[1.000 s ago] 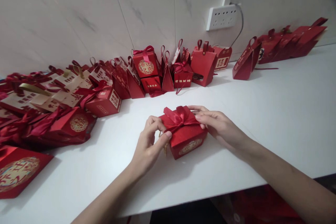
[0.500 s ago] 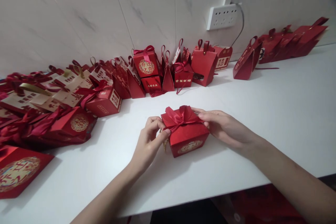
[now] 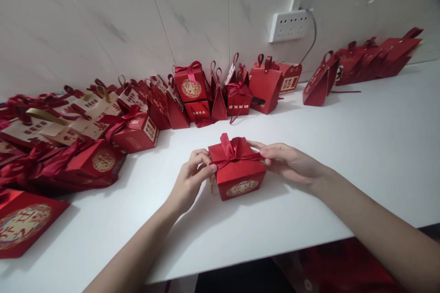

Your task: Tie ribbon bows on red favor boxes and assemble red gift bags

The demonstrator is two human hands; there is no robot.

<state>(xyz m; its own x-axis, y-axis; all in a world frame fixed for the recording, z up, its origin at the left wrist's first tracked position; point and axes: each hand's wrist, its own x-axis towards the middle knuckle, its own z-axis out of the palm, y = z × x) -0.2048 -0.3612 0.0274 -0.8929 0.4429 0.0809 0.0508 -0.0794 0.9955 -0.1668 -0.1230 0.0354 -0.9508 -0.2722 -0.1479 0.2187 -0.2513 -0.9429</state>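
A red gift box (image 3: 240, 174) with gold lettering on its front rests on the white table (image 3: 292, 219). Over its lid lies a red ribbon bow (image 3: 233, 152). My left hand (image 3: 194, 176) is closed at the box's left edge, its thumb and fingers on the ribbon there. At the right edge my right hand (image 3: 287, 160) pinches the ribbon's other side, with a finger stretched behind the box. Beside my left fingers hangs a small gold tassel (image 3: 211, 185).
Many red and cream gift boxes (image 3: 89, 110) crowd the left side. More red boxes (image 3: 264, 87) line the wall (image 3: 192, 4), reaching the far right (image 3: 395, 57). A white power outlet (image 3: 288, 27) with a cable is on the wall. Red material (image 3: 343, 265) shows below the table's front edge.
The box has shifted slightly left and turned so its front faces me more squarely. Both hands have moved with it, and one bow loop now stands more upright.
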